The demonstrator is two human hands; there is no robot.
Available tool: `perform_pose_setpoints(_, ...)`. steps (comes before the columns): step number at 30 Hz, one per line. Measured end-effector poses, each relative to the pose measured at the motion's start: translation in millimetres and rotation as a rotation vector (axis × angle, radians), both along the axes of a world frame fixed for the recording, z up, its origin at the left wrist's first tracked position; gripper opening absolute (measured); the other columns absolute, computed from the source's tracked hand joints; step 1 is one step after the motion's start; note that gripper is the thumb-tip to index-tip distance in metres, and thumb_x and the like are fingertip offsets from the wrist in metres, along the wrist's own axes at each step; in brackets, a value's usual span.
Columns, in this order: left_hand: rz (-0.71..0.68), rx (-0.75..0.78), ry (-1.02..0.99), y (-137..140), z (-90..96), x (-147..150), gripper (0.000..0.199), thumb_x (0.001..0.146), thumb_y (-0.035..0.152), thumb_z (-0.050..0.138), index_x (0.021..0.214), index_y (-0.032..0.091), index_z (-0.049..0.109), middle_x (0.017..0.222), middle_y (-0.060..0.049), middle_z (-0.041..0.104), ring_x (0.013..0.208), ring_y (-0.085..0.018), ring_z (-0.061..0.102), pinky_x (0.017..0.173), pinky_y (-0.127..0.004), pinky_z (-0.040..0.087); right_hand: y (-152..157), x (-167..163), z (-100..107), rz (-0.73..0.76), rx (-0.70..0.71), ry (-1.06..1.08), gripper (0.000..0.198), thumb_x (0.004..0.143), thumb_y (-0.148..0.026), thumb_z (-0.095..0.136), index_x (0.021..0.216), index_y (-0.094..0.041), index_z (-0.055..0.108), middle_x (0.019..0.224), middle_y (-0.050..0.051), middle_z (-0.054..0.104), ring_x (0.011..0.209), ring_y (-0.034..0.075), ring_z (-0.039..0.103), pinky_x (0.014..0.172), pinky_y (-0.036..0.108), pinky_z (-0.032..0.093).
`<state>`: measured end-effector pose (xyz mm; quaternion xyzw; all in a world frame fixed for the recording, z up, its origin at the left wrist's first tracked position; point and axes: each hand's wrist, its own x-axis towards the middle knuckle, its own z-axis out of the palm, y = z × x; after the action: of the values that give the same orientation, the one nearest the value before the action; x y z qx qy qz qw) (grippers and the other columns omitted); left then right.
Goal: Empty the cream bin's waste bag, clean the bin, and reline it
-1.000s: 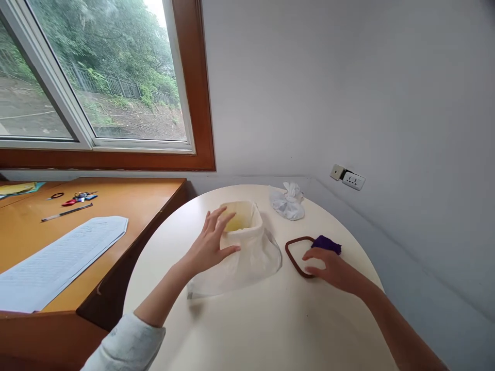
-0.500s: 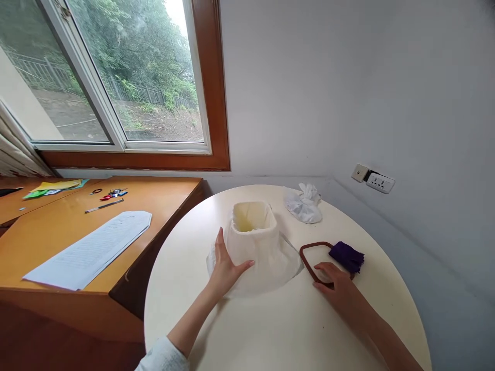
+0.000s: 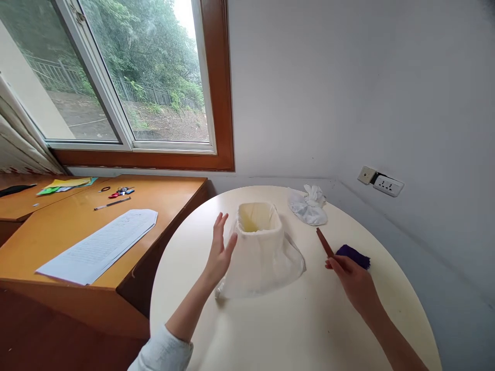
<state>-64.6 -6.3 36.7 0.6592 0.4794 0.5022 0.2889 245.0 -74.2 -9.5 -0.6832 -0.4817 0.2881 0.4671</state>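
Note:
A small bin lined with a white plastic bag [image 3: 259,257] stands on the round table, its mouth open and the bag folded over the rim and spread around its base. At its left side my left hand [image 3: 219,255] is raised with thumb and fingers apart, holding nothing. My right hand [image 3: 350,275] grips a brown rectangular rim ring [image 3: 325,242], lifted and seen almost edge-on, so its opening is hidden. Just behind that hand lies a folded dark purple cloth [image 3: 353,256] on the table.
A knotted white plastic bag [image 3: 308,206] sits at the back of the round table [image 3: 270,335]. On the wooden desk [image 3: 174,193] at left are paper sheets [image 3: 100,247], a pen [image 3: 112,204] and keys [image 3: 121,192]. A wall socket [image 3: 388,184] is at right.
My right hand has picked up the brown rim ring from the table and tilted it on edge. My left hand has drawn up and away from the bin's front, fingers still spread.

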Motion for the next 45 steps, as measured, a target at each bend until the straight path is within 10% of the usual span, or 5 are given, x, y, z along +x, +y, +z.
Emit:
perform_pose_setpoints(8,0.082,-0.029,-0.082,32.5,34.8,3.1,0.044,0.088,0.044,0.038,0.126,0.024,0.042,0.143,-0.005,0.032,0.132,-0.019,0.026,0.108,-0.039,0.023,21.5,-9.8,59.2,-0.007,0.252,0.257,0.031,0.075,-0.048,0.057,0.078,-0.017,0.061,0.081,0.006,0.064,0.078,0.019,0.059,0.070,0.031,0.049)
perform_pose_setpoints(19,-0.059,-0.071,-0.145,42.0,86.4,10.7,0.050,0.085,0.045,0.043,0.129,0.021,0.040,0.122,-0.010,0.055,0.112,-0.021,0.053,0.097,-0.039,0.039,60.8,-78.8,127.7,0.323,0.702,-0.643,0.014,0.086,-0.025,0.045,0.086,-0.021,0.059,0.089,0.004,0.065,0.093,0.021,0.058,0.100,0.050,0.027)
perform_pose_setpoints(27,-0.001,-0.057,-0.035,44.4,90.3,2.0,0.047,0.082,0.046,0.047,0.121,0.021,0.048,0.099,-0.007,0.066,0.093,-0.021,0.062,0.084,-0.039,0.047,77.6,-84.3,123.4,0.653,0.529,-0.586,0.024,0.089,-0.020,0.036,0.098,-0.021,0.058,0.112,0.008,0.055,0.094,0.018,0.057,0.080,0.033,0.049)
perform_pose_setpoints(45,0.028,-0.068,0.604,33.1,81.8,3.2,0.034,0.081,0.043,0.044,0.102,0.025,0.063,0.099,-0.004,0.066,0.092,-0.024,0.059,0.076,-0.035,0.047,83.1,-67.0,111.9,0.700,0.242,-0.706,0.026,0.088,-0.022,0.039,0.091,-0.026,0.064,0.140,0.003,0.036,0.114,0.025,0.050,0.084,0.037,0.047)
